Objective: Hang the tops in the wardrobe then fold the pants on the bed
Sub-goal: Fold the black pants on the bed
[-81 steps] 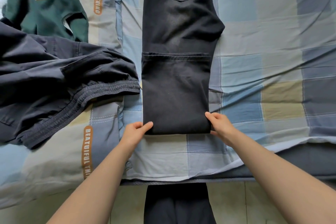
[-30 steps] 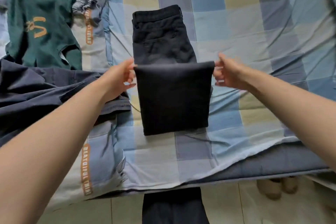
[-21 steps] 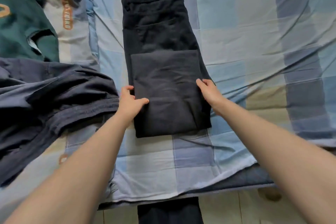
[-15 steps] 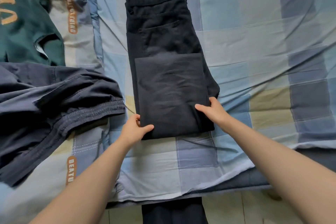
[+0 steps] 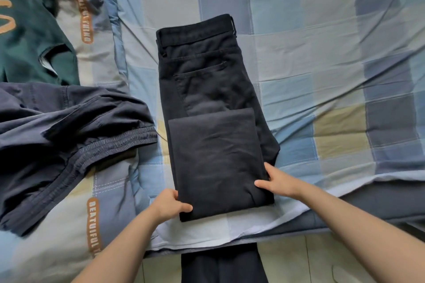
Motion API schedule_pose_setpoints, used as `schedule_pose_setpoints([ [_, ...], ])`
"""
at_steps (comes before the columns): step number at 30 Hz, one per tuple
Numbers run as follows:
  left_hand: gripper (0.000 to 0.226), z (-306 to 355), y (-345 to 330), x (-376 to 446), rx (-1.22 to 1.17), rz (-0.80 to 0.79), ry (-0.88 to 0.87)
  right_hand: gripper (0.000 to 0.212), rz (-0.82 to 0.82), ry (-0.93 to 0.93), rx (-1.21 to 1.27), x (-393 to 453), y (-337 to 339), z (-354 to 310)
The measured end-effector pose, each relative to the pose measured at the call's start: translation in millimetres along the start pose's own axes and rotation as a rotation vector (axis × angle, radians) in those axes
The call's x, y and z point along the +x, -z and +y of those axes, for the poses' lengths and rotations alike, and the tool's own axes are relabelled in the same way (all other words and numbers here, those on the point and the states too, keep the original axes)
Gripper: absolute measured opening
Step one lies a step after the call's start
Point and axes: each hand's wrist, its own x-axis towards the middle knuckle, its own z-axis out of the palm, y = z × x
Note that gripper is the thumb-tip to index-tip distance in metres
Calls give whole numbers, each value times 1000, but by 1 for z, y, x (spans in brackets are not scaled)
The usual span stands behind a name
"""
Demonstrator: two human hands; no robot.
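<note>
My left hand [image 5: 169, 202] pinches the near left corner of the folded black pants [image 5: 213, 145], thumb on top; my right hand [image 5: 277, 181] pinches the near right edge likewise. The pants lie flat on the checked bed [image 5: 322, 53], waistband away from me. Dark navy pants [image 5: 57, 140] sprawl to the left.

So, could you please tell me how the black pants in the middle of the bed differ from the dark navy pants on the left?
The black denim pants lie flat and partly folded, legs doubled up over the seat; the dark navy pants with the elastic waistband lie crumpled and unfolded. The left hand and right hand grip the black pair's near corners; nothing touches the navy pair. Both rest on the checked bedsheet.
</note>
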Motion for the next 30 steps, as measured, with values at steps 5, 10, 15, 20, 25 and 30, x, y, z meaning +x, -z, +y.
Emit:
schedule_pose_setpoints([
  [5, 70, 43, -3, -11, 180, 656, -249, 20, 236, -159, -154, -8, -10, 4],
  [10, 70, 150, 10, -10, 455, 814, -772, 15, 617, -108, -187, -6, 29, -13],
  [15, 84, 220, 6, 18, 713, 409, -701, 29, 671, -46, -209, 12, 67, -28],
  [20, 40, 217, -1, 7, 758, 326, -671, 46, 417, -72, 23, 23, 71, -39],
  [25, 16, 165, 7, -33, 880, 58, -866, 25, 332, -135, -66, 19, 66, -48],
  [30, 14, 128, 32, -69, 687, -105, -826, 24, 581, -114, -395, 5, 34, -68],
])
